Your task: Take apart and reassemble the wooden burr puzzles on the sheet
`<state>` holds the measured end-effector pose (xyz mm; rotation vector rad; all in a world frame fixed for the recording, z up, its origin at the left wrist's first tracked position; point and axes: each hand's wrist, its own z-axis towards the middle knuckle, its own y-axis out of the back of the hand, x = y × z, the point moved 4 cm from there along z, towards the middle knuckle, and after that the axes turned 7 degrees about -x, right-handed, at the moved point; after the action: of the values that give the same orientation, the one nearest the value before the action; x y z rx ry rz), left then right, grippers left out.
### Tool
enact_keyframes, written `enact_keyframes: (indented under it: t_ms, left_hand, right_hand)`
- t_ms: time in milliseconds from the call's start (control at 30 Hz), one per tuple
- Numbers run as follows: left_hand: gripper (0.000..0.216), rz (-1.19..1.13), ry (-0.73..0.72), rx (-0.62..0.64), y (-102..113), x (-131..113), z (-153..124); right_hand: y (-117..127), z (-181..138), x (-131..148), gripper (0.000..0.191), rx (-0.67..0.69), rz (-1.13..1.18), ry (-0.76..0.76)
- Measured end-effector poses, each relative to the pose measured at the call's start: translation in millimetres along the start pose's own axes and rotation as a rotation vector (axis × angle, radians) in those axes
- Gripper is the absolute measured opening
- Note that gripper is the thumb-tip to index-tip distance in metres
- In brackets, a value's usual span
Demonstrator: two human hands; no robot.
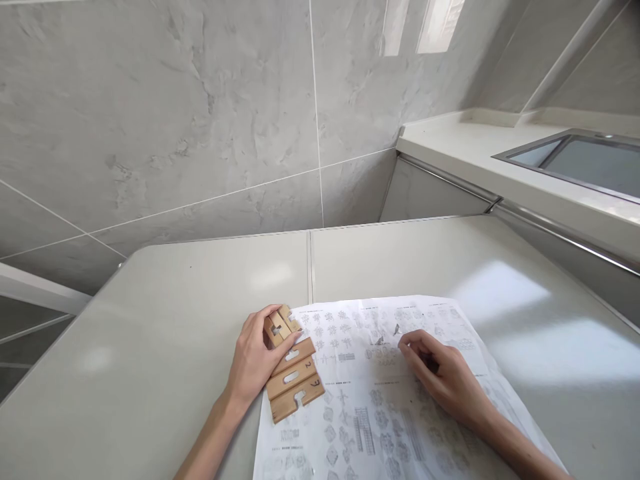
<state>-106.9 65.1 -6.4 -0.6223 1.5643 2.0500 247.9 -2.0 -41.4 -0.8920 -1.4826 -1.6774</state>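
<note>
Several flat wooden puzzle pieces point(294, 377) with slots and numbers lie side by side on the left edge of a printed instruction sheet point(380, 407). My left hand point(255, 363) rests on them, its fingers curled round the topmost pieces point(280, 325). On the sheet's middle lies my right hand point(440, 380), fingers curled with the fingertips pressed to the paper; nothing shows in it.
The sheet lies on a pale grey table point(175, 320) with a seam down its middle. Grey tiled floor lies beyond it. A white counter point(465, 150) with a sunken steel sink point(585, 160) stands at the right.
</note>
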Motion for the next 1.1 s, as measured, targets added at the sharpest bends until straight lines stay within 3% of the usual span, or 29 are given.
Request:
enact_keyframes:
  t_ms: [133, 267, 400, 500, 600, 867, 1100]
  left_hand:
    - [0.052, -0.024, -0.019, 0.009, 5.1, -7.7, -1.0]
    - [0.054, -0.128, -0.098, 0.073, 0.1, -35.3, -15.3]
    - [0.063, -0.264, -0.13, 0.312, -29.7, -74.6, -48.4]
    - [0.066, -0.281, -0.272, 0.477, -51.8, -104.9, -73.9]
    - [0.072, -0.29, -0.419, 0.519, -62.4, -124.2, -87.8]
    - [0.086, -0.243, -0.48, 0.474, -65.7, -128.3, -88.7]
    - [0.102, -0.172, -0.547, 0.402, -57.2, -118.0, -89.6]
  right_hand:
    - [0.3, 1.4, 2.9, 0.028, 0.015, 0.01, 0.017]
    - [-0.1, 2.5, 4.5, 0.028, 0.028, 0.043, 0.019]
    - [0.8, 4.3, 6.4, 0.028, 0.013, 0.047, 0.024]
    - [2.0, 5.7, 7.7, 0.027, -0.005, 0.057, 0.033]
    - [3.0, 6.3, 8.7, 0.025, -0.015, 0.07, 0.044]
    - [5.4, 6.5, 13.3, 0.027, 0.009, 0.058, 0.041]
    - [7.6, 4.4, 15.3, 0.026, 0.015, 0.021, 0.061]
